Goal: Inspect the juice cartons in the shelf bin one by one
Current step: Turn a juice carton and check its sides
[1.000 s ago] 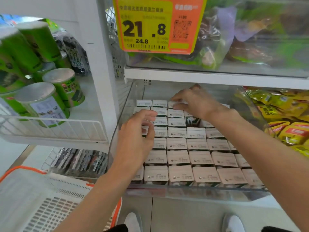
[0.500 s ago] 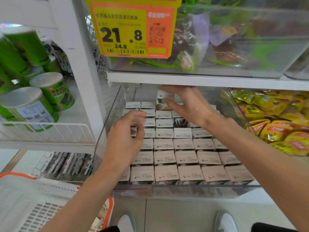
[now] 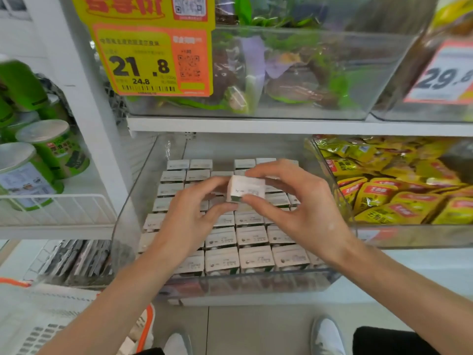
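Filling the middle of the head view, a clear plastic bin [image 3: 128,219] sits on a white shelf and holds rows of small white juice cartons [image 3: 252,235] standing upright, packed side against side, their printed tops facing the camera. One carton [image 3: 246,188] is lifted above the rows at the centre of the frame, tilted so that a printed white face shows, and both hands have it. The left hand [image 3: 190,219] comes up from the lower left and pinches the carton's left side between thumb and curled fingers. The right hand [image 3: 302,211] reaches in from the lower right, its forefinger laid along the carton's top edge and its thumb pressed under the lower edge, the other fingers spread loosely. At upper left a yellow and orange price tag [image 3: 153,60] reads 21.8. Green cans [image 3: 51,149] stand on a shelf at the left edge, and yellow packets [image 3: 399,190] fill a neighbouring bin at the right. A white basket [image 3: 38,316] with orange trim lies at lower left, and two pale shoes [image 3: 326,336] show along the bottom.
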`<state>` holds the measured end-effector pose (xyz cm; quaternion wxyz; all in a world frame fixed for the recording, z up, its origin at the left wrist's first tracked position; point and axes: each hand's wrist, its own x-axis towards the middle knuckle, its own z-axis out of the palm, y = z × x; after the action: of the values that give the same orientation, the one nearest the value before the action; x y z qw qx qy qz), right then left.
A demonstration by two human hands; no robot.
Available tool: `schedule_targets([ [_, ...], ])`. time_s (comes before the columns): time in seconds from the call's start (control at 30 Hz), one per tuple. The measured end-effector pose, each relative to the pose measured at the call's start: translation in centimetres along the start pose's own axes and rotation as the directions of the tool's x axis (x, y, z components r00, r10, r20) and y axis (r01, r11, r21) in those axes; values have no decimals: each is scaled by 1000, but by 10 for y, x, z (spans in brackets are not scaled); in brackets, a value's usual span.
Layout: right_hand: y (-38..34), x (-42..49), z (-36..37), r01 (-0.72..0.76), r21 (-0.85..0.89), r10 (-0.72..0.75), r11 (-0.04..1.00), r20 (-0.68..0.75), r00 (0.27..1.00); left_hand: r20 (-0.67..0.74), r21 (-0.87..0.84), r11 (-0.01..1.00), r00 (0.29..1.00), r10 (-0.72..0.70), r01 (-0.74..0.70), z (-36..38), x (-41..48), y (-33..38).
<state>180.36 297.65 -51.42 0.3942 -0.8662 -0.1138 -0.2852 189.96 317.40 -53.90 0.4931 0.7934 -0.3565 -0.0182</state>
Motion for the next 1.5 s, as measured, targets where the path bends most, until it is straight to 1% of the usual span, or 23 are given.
schedule_targets([
  [0.03, 1, -3, -2, -72, 51, 72, 996, -1, 997, 1, -20, 1000, 1000, -13, 13, 1, -1, 1],
  [0.1, 4, -7, -6, -193, 100, 192, 976, 19, 981, -16, -30, 999, 999, -40, 40, 3, -1, 1],
  [0.17, 7, -9, -7, -254, 137, 247, 957, 70, 967, -21, -21, 998, 998, -61, 60, 4, 0, 0],
  [0.27, 10, -9, -10, -263, 171, 251, 949, 90, 964, -17, -50, 992, 993, -120, 119, 8, 3, 2],
  [0.37, 11, -8, -9, -261, 210, 259, 942, 40, 965, -19, -100, 987, 992, -126, 123, 10, 5, 4],
  [0.43, 12, -8, -7, -298, 289, 314, 910, -10, 949, -8, -155, 979, 991, -133, 130, 12, 6, 5],
  [0.5, 13, -7, -5, -337, 329, 367, 882, -31, 930, -6, -192, 971, 989, -146, 143, 12, 6, 5],
  [0.63, 17, -8, -4, -412, 384, 449, 826, -7, 893, 18, -255, 951, 984, -175, 173, 14, 4, 6],
  [0.87, 18, -7, 0, -419, 420, 464, 805, -4, 886, 54, -362, 908, 977, -208, 213, 14, 2, 5],
  [1.0, 19, -7, 3, -431, 404, 447, 807, 59, 892, 38, -417, 878, 969, -242, 236, 12, 2, 5],
  [1.1, 20, -7, 5, -442, 398, 447, 804, 85, 890, 29, -428, 868, 964, -265, 251, 10, 1, 3],
  [1.33, 19, -7, 5, -469, 404, 480, 786, 80, 873, 40, -431, 859, 957, -287, 276, 9, 2, 2],
  [1.5, 22, -8, 5, -485, 449, 514, 751, 64, 855, 66, -439, 855, 958, -278, 278, 9, 1, 3],
])
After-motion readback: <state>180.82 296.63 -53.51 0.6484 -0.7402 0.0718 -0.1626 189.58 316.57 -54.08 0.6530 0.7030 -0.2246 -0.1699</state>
